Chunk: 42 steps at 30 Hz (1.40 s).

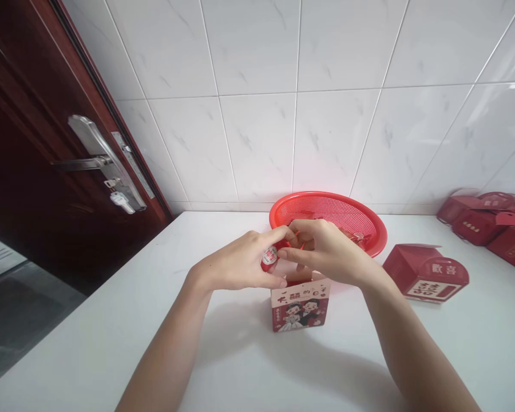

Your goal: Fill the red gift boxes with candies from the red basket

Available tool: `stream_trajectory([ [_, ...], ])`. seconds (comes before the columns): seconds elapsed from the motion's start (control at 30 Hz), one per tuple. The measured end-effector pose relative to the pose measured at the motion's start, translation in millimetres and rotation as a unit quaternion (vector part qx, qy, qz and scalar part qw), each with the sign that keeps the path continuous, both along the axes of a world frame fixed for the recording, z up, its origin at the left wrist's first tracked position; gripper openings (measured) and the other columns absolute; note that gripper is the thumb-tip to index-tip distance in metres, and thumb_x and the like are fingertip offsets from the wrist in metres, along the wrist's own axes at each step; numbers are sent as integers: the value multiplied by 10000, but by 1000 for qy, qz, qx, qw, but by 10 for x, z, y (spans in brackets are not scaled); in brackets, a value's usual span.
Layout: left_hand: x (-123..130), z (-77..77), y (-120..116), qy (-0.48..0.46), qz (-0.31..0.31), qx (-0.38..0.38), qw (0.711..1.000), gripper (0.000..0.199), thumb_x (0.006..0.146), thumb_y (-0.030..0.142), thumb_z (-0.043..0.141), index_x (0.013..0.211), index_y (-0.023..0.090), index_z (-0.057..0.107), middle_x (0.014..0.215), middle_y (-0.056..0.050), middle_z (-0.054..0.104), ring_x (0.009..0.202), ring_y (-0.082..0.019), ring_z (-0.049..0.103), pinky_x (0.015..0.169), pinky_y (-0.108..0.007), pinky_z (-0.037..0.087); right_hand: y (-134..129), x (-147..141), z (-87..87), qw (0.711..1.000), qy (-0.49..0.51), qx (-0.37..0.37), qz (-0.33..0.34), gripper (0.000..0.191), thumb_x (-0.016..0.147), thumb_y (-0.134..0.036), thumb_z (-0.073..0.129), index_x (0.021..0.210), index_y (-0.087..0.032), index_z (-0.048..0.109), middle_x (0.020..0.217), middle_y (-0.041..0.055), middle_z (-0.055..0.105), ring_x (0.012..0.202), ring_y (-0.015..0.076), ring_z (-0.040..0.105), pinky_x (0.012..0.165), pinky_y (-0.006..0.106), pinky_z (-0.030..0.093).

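Just above an open-topped red and cream gift box (301, 309) with a cartoon couple on its front, my two hands come together. My left hand (236, 260) is closed around a small red-wrapped candy (269, 257) with a round white label. My right hand (321, 252) has its fingers curled, with the thumb tip beside the candy. Bits of bright red show between the fingertips of both hands, but what the right fingers pinch is hidden. The box stands upright on the white table (154, 320), its inside mostly covered by my hands.
Behind my hands a red plastic basket (326, 200) holds wrapped pieces. A closed red gift box (427, 272) stands to the right, and several more red boxes (476, 226) are grouped at the far right. White tiles back the table; a dark wooden door (34, 114) is at left.
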<state>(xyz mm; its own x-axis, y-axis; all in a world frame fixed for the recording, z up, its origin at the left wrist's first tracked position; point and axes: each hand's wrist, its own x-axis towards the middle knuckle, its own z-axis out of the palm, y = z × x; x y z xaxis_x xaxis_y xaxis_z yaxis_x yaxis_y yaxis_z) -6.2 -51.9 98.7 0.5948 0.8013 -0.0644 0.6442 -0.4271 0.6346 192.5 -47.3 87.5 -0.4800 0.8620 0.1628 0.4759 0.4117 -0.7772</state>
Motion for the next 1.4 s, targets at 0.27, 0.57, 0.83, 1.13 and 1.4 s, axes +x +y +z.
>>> stream_trajectory([
  [0.27, 19, -5, -23, -54, 2, 9, 999, 499, 786, 263, 703, 1246, 303, 514, 913, 37, 651, 679, -132, 580, 622, -252, 428, 42, -22, -18, 990, 131, -45, 25, 211, 835, -222, 641, 679, -197, 501, 693, -2, 641, 671, 170, 694, 547, 261, 523],
  [0.57, -21, -15, -9, -117, 41, 39, 992, 598, 828, 356, 742, 1353, 315, 458, 946, 18, 692, 766, -157, 627, 689, -276, 489, 89, 44, 45, 975, 213, -56, 24, 192, 763, -297, 805, 779, -154, 677, 781, 45, 736, 684, 168, 699, 635, 290, 561],
  [0.83, -143, -16, 111, -167, 18, 89, 982, 270, 942, 421, 621, 1029, 184, 717, 975, -29, 710, 842, -163, 607, 767, -280, 487, 131, 183, 80, 960, 274, -52, -12, 242, 729, -328, 836, 790, -157, 677, 748, 39, 718, 675, 164, 672, 613, 289, 528],
  [1.13, -127, -13, 117, -165, 21, 97, 981, 223, 966, 351, 594, 868, 181, 700, 847, -6, 668, 762, -138, 549, 698, -268, 432, 123, 215, 93, 961, 271, -56, -7, 197, 748, -288, 828, 843, -157, 716, 805, 44, 742, 717, 160, 681, 634, 279, 520],
  [1.4, -110, -4, 122, -171, 3, 89, 981, 207, 972, 334, 597, 857, 184, 680, 838, 9, 666, 780, -128, 574, 728, -249, 450, 111, 187, 105, 955, 290, -57, 34, 151, 729, -233, 856, 781, -175, 727, 705, -13, 695, 708, 138, 676, 686, 272, 536],
])
